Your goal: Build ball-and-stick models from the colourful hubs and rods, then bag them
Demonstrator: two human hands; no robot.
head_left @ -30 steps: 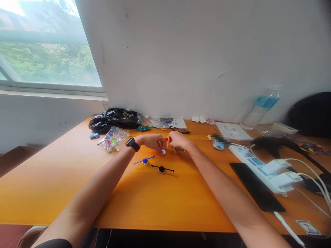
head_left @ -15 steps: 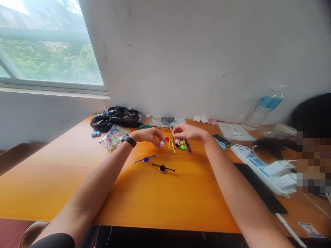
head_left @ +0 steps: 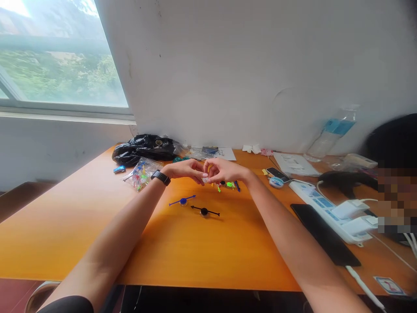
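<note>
My left hand (head_left: 187,169), with a black watch on its wrist, and my right hand (head_left: 223,171) meet above the orange table (head_left: 81,226). Their fingertips pinch a small white disc (head_left: 205,178) between them. Just behind and right of my hands lie several small coloured sticks and discs (head_left: 228,184), partly hidden by my right hand. In front of my hands lie a blue disc on a blue stick (head_left: 183,201) and a black disc on a black stick (head_left: 204,211).
A clear bag of coloured pieces (head_left: 141,173) and a black plastic bag (head_left: 145,148) lie at the left rear. To the right are a phone (head_left: 277,174), a white power strip (head_left: 329,211), a black tablet (head_left: 324,234) and a water bottle (head_left: 329,137).
My right hand has come back left from the coloured pieces and joined my left hand on the white disc. The blue and black stick pieces have not moved.
</note>
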